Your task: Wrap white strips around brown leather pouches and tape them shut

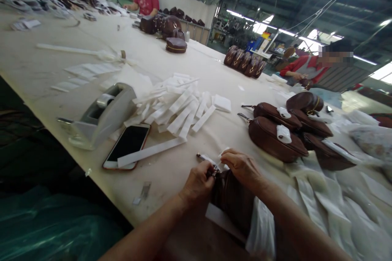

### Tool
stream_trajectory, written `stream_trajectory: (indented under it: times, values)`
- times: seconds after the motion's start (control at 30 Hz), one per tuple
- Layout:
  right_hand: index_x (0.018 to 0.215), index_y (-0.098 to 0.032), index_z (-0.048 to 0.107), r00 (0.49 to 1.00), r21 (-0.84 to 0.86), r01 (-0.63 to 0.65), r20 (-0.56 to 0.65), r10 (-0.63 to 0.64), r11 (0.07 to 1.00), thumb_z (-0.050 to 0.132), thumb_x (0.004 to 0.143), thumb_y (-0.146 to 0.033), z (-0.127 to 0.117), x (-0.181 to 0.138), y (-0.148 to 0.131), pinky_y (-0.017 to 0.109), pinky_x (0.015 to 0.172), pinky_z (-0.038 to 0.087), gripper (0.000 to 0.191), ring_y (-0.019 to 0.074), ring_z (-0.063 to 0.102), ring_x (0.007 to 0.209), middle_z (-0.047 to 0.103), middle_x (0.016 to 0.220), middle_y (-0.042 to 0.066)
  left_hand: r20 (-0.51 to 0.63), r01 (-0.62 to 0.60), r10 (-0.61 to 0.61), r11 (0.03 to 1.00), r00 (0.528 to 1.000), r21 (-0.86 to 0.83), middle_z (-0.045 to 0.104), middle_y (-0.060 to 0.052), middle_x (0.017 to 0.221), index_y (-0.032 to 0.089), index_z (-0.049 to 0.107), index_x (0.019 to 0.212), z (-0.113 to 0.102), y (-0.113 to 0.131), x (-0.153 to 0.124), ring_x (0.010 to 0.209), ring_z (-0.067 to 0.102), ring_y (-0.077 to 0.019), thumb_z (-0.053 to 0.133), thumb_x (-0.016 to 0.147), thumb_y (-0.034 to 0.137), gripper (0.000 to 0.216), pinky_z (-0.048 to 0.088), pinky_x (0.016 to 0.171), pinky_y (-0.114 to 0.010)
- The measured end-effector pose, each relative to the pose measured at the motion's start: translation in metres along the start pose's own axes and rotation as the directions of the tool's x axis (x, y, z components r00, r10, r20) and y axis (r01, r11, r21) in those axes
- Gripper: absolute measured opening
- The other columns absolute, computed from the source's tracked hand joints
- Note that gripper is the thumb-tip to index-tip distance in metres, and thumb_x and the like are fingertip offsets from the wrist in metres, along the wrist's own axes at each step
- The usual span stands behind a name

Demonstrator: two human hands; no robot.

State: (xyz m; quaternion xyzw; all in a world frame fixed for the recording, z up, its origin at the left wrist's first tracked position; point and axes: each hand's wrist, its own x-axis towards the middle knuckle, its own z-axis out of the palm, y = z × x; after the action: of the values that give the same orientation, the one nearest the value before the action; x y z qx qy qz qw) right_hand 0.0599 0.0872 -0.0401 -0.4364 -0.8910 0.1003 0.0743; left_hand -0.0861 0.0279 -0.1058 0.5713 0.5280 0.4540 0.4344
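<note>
Partly hidden bag (230,196), fitting (217,168) blurred at left fingers (205,168)

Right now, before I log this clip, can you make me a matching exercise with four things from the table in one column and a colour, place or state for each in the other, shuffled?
Things:
1. Phone
2. Tape dispenser
3. Pile of strips
4. Bag being worked on

Descriptions:
A. Brown, at the left hand and right hand
B. Grey, with a roll in it
C. Dark screen, partly covered by one strip
D. White, loosely heaped

Pairs: 1-C, 2-B, 3-D, 4-A
</note>
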Motion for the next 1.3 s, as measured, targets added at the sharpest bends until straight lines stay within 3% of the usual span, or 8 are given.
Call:
stream_trajectory:
  times: [0.33,0.57,0.77,1.03,1.2,1.3]
  values:
    - [0.08,-0.02,0.068,0.991,-0.08,-0.029,0.128,0.039,0.996,0.044,0.081,-0.011,-0.001,0.003,-0.001,0.022,0.066,0.04,0.025,0.014,0.06,0.079,0.065,0.094,0.004,-0.015,0.024,-0.023,0.998,1.0,0.056,0.043,0.005,0.062,0.018,0.043,0.075,-0.003,0.006,0.0,0.057,0.043,-0.0106,0.047,0.063,0.005,0.018,0.034,0.057,-0.023]
    - [0.081,-0.022,0.069,0.965,0.01,0.083,0.248,-0.083,0.996,0.046,0.081,-0.013,-0.004,0.008,-0.002,0.021,0.066,0.039,0.025,0.0123,0.058,0.077,0.064,0.087,0.002,0.021,-0.027,0.027,1.0,0.999,0.003,0.045,0.004,0.065,0.018,0.045,0.081,-0.004,0.002,-0.003,0.058,0.043,-0.0108,0.049,0.06,0.006,0.025,0.033,0.056,-0.023]
    - [0.078,-0.021,0.069,0.93,-0.032,0.158,0.342,-0.138,0.987,0.046,0.08,-0.011,-0.011,0.014,-0.01,0.021,0.061,0.035,0.025,0.0107,0.055,0.071,0.063,0.083,0.002,0.047,-0.013,0.014,1.0,0.999,-0.028,0.046,0.004,0.065,0.018,0.045,0.078,-0.007,0.003,-0.003,0.059,0.044,-0.0111,0.051,0.06,0.011,0.02,0.033,0.056,-0.023]
    - [0.079,-0.017,0.065,0.915,-0.106,0.16,0.389,-0.107,0.981,0.049,0.08,-0.011,-0.018,0.013,-0.023,0.022,0.056,0.032,0.018,0.0117,0.055,0.069,0.064,0.082,0.003,0.009,0.066,-0.066,0.993,0.998,-0.098,0.051,0.004,0.063,0.019,0.049,0.071,-0.004,-0.003,-0.004,0.061,0.047,-0.0118,0.046,0.065,0.01,0.011,0.035,0.057,-0.023]
    - [0.082,-0.017,0.06,0.918,-0.11,0.162,0.381,-0.109,0.981,0.046,0.079,-0.007,-0.019,0.011,-0.026,0.023,0.058,0.031,0.018,0.0138,0.056,0.072,0.065,0.083,0.004,0.015,0.077,-0.076,0.969,0.997,-0.234,0.057,0.003,0.064,0.018,0.052,0.07,-0.011,-0.009,-0.003,0.064,0.054,-0.0129,0.054,0.067,0.017,0.003,0.041,0.061,-0.023]
    - [0.087,-0.018,0.057,0.929,-0.117,0.14,0.358,-0.09,0.983,0.045,0.078,-0.006,-0.016,0.01,-0.025,0.023,0.059,0.03,0.019,0.0144,0.057,0.072,0.065,0.082,0.005,-0.059,0.073,-0.097,0.942,0.993,-0.328,0.058,0.003,0.064,0.018,0.052,0.069,-0.014,-0.006,-0.003,0.061,0.055,-0.0125,0.059,0.067,0.022,0.008,0.045,0.059,-0.023]
